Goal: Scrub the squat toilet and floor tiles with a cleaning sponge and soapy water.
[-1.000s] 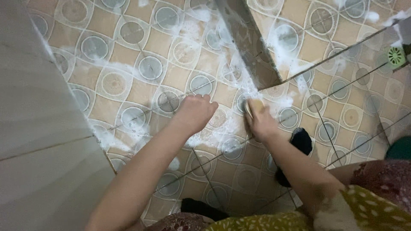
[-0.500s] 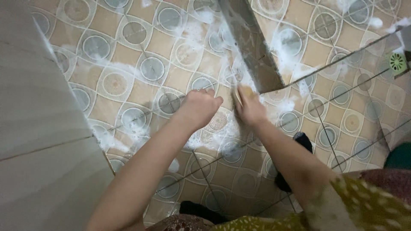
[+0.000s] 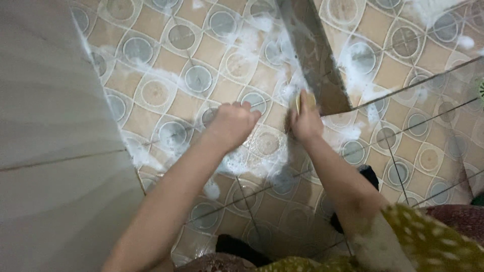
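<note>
while the right hand (image 3: 306, 122) grips a yellow brush (image 3: 301, 102) against the grey ledge (image 3: 315, 55), the left hand (image 3: 233, 124) rests curled on foamy tiles (image 3: 166, 65).

Patterned floor tiles (image 3: 166, 65), tan with grey circles, from 9 to 3 o'clock. White soap foam (image 3: 252, 38) in patches at 12 and centre. Pale tiled wall (image 3: 45, 151) fills 9 o'clock. Dark brown strip (image 3: 315, 55) runs diagonally at 1 o'clock. Yellow spotted garment (image 3: 433, 242) at 5 o'clock.
</note>
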